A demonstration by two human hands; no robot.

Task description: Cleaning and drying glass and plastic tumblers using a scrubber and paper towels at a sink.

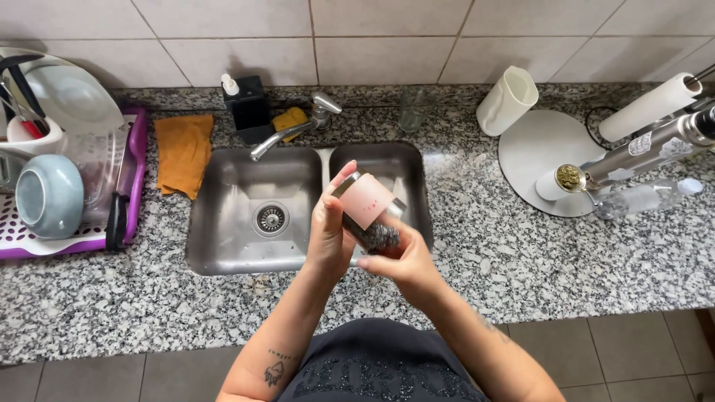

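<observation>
1. Jar [366,211]: small, w/ pale pink label and metal lid, dark stuff showing in the lower part. Held in the air above the front edge of the sink [223,257], roughly over the divider btwn the two basins.
2. Grip: jar sits btwn both hands. Left hand [330,234] wraps its left side, thumb up along the lid end, fingers closed on it. Right hand [406,260] cups the lower end from below/right, fingers curled tight on the jar. Both hands clamped on the same jar.
3. Axis: long axis tilted, lid end up and to the left, away from the person; bottom end down-right toward the right palm. Not upright, not flat.
4. Around the sink: faucet [287,134] at the back, spout swung over the left basin; drain [270,218] in the left basin.
5. Behind faucet: black soap pump [247,108], yellow sponge [290,117], clear glass [412,110].
6. Left on the granite counter [521,260]: orange cloth [182,152], then purple dish rack [138,171] w/ light blue bowl [49,195] and plates.
7. Right: white cup [506,100] lying tilted, paper towel roll [648,108], round grey board [540,152]. All well apart from the hands.
</observation>
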